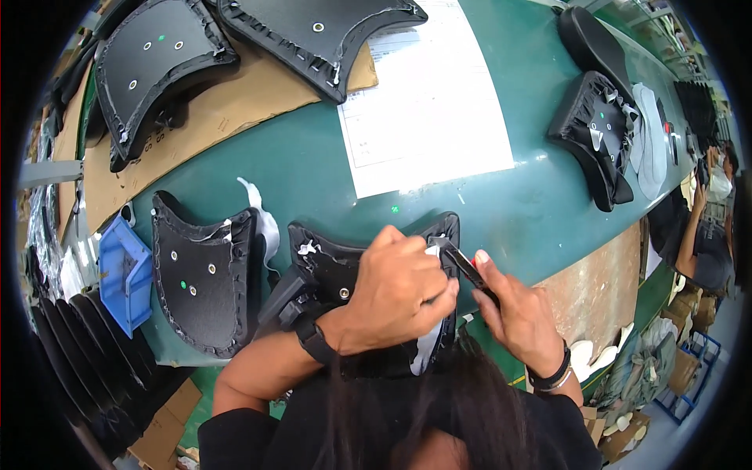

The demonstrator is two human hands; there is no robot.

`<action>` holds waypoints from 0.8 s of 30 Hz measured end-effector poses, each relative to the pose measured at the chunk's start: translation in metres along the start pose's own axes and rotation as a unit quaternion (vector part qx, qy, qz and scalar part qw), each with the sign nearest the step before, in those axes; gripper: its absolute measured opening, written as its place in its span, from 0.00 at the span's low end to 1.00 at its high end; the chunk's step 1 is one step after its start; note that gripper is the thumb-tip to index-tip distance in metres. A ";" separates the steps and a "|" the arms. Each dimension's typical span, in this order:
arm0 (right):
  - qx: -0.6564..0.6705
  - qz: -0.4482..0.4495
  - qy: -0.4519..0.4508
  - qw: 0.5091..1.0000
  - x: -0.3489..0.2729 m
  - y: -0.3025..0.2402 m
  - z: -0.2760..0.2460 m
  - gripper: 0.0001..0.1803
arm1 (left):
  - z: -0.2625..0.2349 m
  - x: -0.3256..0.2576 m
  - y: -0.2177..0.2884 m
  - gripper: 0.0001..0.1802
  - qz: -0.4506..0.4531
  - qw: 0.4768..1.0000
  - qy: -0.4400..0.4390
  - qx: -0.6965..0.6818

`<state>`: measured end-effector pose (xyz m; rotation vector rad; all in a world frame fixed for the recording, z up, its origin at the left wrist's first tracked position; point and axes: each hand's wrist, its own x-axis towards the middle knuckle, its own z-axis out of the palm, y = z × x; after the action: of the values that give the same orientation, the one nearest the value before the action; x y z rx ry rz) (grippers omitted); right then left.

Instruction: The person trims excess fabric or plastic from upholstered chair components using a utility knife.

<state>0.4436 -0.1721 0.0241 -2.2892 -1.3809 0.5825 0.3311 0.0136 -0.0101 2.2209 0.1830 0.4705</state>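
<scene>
A black padded seat panel lies underside up on the table in front of me, its cover folded over a stapled rim. My left hand is closed on a strip of excess cover material at the panel's right side. A pale length of that strip hangs below the fist. My right hand grips a black utility knife with some red on it, its tip against the rim beside my left fist. My left hand and forearm hide much of the panel. A dark, blocky object sits left of my left wrist.
Another black panel lies to the left, near a blue bin. Larger panels rest on cardboard at the back left. Paper sheets lie behind my hands. More black pads are at the right; a person is beyond.
</scene>
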 end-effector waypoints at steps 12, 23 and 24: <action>0.091 0.070 -0.061 0.991 -0.036 -0.020 0.000 0.34 | -0.011 -0.002 0.005 0.21 0.159 0.960 -0.039 -0.226; -0.070 -0.007 0.016 0.997 -0.010 -0.013 0.011 0.33 | -0.035 -0.002 -0.011 0.23 0.121 0.920 -0.031 -0.373; -0.071 -0.007 0.018 0.997 -0.017 -0.014 0.014 0.33 | -0.041 -0.001 -0.013 0.22 0.130 0.873 -0.029 -0.469</action>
<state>0.4185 -0.1794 0.0228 -2.3861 -1.4613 0.4505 0.3141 0.0511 0.0032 1.2891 -0.3297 0.4932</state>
